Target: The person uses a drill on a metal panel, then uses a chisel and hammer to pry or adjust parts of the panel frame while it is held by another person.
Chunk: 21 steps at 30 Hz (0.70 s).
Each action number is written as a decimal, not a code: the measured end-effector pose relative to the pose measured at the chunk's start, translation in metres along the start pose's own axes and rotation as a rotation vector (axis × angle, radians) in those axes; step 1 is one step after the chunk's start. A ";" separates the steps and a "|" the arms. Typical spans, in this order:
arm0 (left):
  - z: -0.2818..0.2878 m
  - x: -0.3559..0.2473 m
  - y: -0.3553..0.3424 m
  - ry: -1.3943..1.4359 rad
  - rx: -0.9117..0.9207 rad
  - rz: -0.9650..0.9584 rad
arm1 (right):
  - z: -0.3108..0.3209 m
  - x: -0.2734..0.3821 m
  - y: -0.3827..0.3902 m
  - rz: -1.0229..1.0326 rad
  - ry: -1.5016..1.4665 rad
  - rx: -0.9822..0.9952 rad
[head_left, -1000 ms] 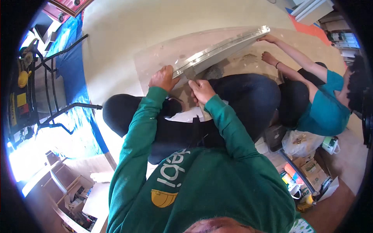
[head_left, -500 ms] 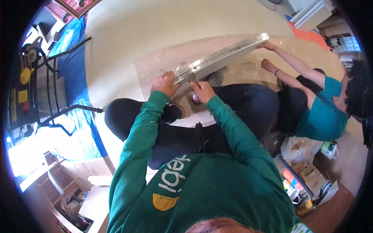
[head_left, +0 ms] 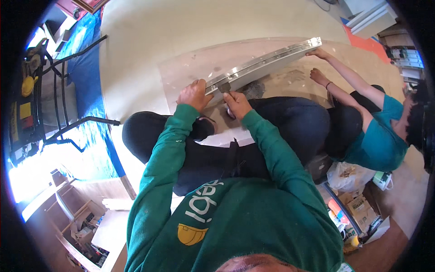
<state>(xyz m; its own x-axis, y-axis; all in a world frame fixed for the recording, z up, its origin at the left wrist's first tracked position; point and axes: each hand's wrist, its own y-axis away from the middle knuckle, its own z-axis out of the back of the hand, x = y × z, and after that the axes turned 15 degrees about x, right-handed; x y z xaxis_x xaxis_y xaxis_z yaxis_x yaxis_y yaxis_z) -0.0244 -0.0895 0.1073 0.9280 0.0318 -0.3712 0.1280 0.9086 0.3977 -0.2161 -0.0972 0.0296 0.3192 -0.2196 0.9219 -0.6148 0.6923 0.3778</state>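
A long, pale grey panel with a shiny metal edge (head_left: 267,56) is held up on its side above the floor, running from in front of me toward the far right. My left hand (head_left: 194,95) is closed around its near end. Just right of it, my right hand (head_left: 237,104) grips what looks like a flat-bladed scraper (head_left: 225,88), its dark blade against the metal edge. The scraper's handle is hidden in my fingers. At the panel's far end a co-worker's hand (head_left: 319,53) supports it from below; that person's other hand (head_left: 318,77) hangs curled nearby.
A clear plastic sheet (head_left: 181,68) covers the floor beneath the panel. To the left stand a black metal frame (head_left: 63,95) and a blue tarp (head_left: 88,81). A plastic bag (head_left: 346,176) and a cardboard box (head_left: 362,211) sit at lower right, an open wooden box (head_left: 74,204) at lower left.
The panel's far end has shifted slightly right in the picture. The scraper's blade shows more plainly at the metal edge. Both my hands keep nearly the same places.
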 end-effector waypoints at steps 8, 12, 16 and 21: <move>0.001 0.005 0.001 -0.038 0.039 0.049 | -0.007 0.021 0.000 -0.113 0.069 -0.033; 0.001 0.005 -0.001 -0.042 0.019 0.041 | -0.008 0.022 0.001 -0.131 0.089 -0.066; 0.000 0.006 -0.002 -0.045 0.013 0.043 | -0.009 0.028 0.000 -0.219 0.096 -0.069; -0.007 0.008 0.001 -0.019 -0.035 0.009 | -0.011 0.039 0.012 -0.128 0.121 -0.084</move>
<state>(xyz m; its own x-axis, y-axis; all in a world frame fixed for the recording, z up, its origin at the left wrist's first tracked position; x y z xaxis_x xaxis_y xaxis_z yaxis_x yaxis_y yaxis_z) -0.0194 -0.0854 0.0986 0.9355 0.0327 -0.3518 0.1074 0.9223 0.3713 -0.2032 -0.0898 0.0688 0.4782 -0.2290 0.8479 -0.5027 0.7203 0.4780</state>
